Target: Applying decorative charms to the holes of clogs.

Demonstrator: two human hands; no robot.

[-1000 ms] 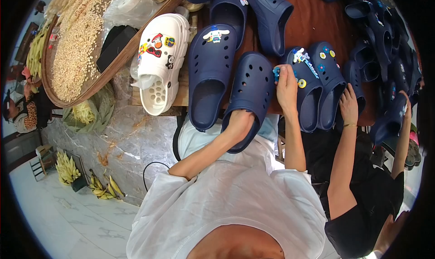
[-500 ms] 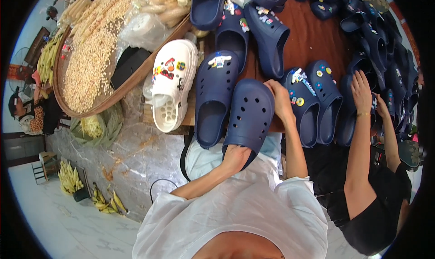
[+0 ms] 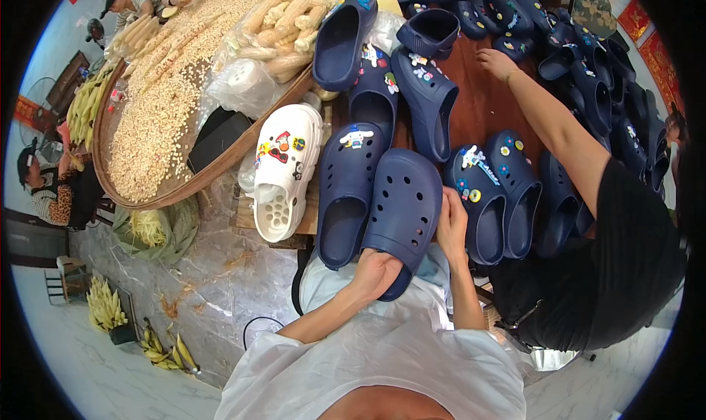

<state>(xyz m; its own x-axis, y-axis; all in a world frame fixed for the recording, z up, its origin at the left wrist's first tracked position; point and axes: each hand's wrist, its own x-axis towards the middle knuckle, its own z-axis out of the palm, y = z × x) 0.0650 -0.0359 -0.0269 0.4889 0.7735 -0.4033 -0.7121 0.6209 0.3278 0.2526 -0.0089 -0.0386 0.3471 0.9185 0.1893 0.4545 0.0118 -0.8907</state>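
Observation:
A plain navy clog [image 3: 403, 207] with rows of holes and no charms is held up in front of me, toe pointing away. My left hand [image 3: 376, 274] reaches into its foot opening and grips it there, fingers partly hidden inside. Against the clog's right side, my right hand [image 3: 451, 225] is closed with its fingertips at the edge, partly out of sight. Just left lies another navy clog [image 3: 346, 207] with a white character charm on top. A white clog [image 3: 285, 166] with colourful charms sits beyond that one.
Charm-covered navy clogs [image 3: 478, 203] stand to the right on the brown table [image 3: 482, 104], with many more piled farther right. A co-worker's arm [image 3: 551, 111] stretches over the table. At left, a large round tray [image 3: 198, 183] holds corn kernels and cobs.
The held clog sits slightly lower in view, and my right hand has slid down along its side. The co-worker has leaned in, reaching an arm farther across the table.

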